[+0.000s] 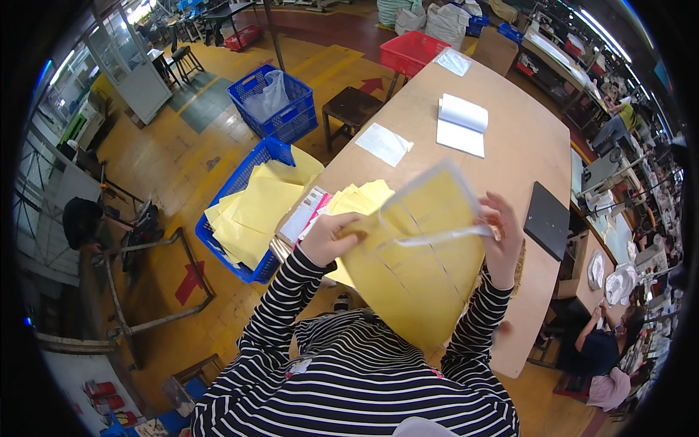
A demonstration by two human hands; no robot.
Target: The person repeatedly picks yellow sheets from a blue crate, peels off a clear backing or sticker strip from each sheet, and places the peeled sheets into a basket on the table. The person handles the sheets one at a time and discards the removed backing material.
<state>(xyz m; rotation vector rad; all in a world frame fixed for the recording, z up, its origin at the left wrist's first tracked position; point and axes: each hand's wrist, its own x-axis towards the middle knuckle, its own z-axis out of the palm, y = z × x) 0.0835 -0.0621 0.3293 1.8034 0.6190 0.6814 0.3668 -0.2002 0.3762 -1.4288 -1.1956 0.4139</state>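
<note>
In front of my chest I hold up a yellow sheet (419, 291), tilted. Dark broken lines cross it, a pale translucent border runs along its far edge, and a whitish strip (444, 237) lies across its middle. My left hand (325, 238) pinches the sheet's left edge. At its right edge, by the end of the whitish strip, my right hand (502, 237) is closed, with some fingers partly raised. Under and behind the sheet, more yellow sheets (360, 197) lie piled on the table beside a pink-and-white stack (309, 211).
The tan table (408, 102) carries an open notebook (461, 131), a pale sheet (384, 144) and a black flat board (547, 220). A blue crate (211, 233) of yellow sheets adjoins its left edge. Beyond stand another blue crate (291, 124), a stool (353, 105) and a red crate (411, 54). A person (597, 342) sits right.
</note>
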